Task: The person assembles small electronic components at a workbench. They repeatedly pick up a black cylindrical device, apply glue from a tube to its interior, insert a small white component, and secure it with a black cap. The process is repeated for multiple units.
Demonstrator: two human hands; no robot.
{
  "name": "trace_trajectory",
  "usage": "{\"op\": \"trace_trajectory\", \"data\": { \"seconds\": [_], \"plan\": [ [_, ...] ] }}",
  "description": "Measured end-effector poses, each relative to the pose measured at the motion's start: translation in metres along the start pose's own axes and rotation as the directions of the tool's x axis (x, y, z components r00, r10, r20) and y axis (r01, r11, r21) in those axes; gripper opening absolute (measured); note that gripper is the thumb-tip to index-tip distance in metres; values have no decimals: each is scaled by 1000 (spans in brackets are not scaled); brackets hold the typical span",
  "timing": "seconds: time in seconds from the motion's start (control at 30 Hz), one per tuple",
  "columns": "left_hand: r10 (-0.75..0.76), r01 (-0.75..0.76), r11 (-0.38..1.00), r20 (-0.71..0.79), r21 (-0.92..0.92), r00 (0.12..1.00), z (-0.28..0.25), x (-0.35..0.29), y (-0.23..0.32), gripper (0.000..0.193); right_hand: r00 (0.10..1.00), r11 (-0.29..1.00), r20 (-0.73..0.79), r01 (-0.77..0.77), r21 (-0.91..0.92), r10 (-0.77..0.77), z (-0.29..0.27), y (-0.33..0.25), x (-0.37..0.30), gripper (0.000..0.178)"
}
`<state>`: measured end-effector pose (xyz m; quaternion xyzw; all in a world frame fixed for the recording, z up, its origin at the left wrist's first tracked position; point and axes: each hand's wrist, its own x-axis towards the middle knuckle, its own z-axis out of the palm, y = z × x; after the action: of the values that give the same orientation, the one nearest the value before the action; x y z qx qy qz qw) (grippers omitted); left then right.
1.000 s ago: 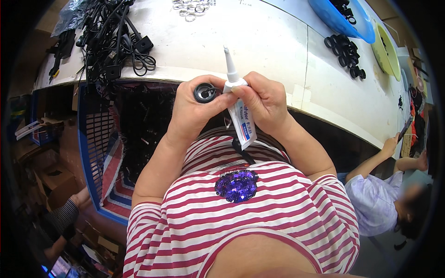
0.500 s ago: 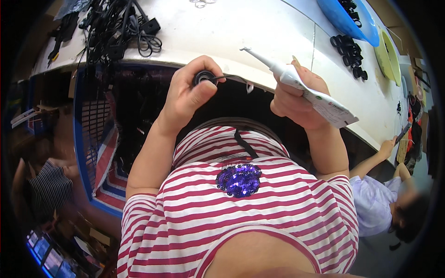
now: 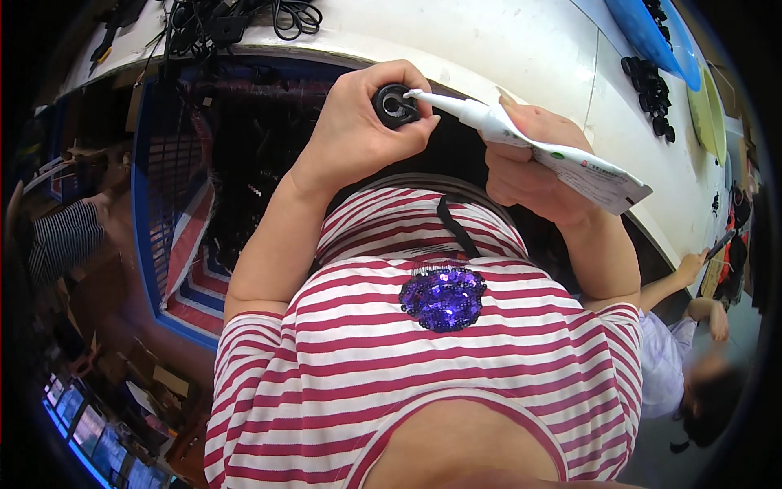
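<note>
Since half a second ago, the white soft tube with a long tapered nozzle [image 3: 595,173] has closed the gap to the black round hollow piece [image 3: 394,120]. Your right hand [image 3: 539,155] is wrapped around the tube; your left hand [image 3: 362,122] curls its fingers snugly about the piece. The nozzle tip lies at the piece's rim, though you cannot tell whether they touch. Beyond your hands, the white surface [image 3: 489,45] carries tangled black cables [image 3: 220,26] leftward and clustered small black rings [image 3: 649,91] rightward, beside a blue plastic bowl [image 3: 688,67].
</note>
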<state>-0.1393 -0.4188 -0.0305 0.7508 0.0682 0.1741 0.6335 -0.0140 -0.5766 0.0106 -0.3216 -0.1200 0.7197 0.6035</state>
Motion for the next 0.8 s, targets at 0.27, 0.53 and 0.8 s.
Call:
{"op": "trace_trajectory", "data": {
  "seconds": [0.27, 0.53, 0.8],
  "plan": [
    [-90, 90, 996, 19, 16, 996, -2, -3, 0, 12, 996, 999, -85, -37, -36, 34, 3, 4, 7, 29],
    [-48, 48, 997, -1, 55, 999, 2, -4, -8, 14, 969, 598, -172, -34, -801, -175, 17, 0, 8, 34],
    [-99, 99, 992, 5, -83, 995, 3, -3, -4, 15, 971, 747, -232, -193, -637, 53, 9, -24, 15, 28]
  ]
}}
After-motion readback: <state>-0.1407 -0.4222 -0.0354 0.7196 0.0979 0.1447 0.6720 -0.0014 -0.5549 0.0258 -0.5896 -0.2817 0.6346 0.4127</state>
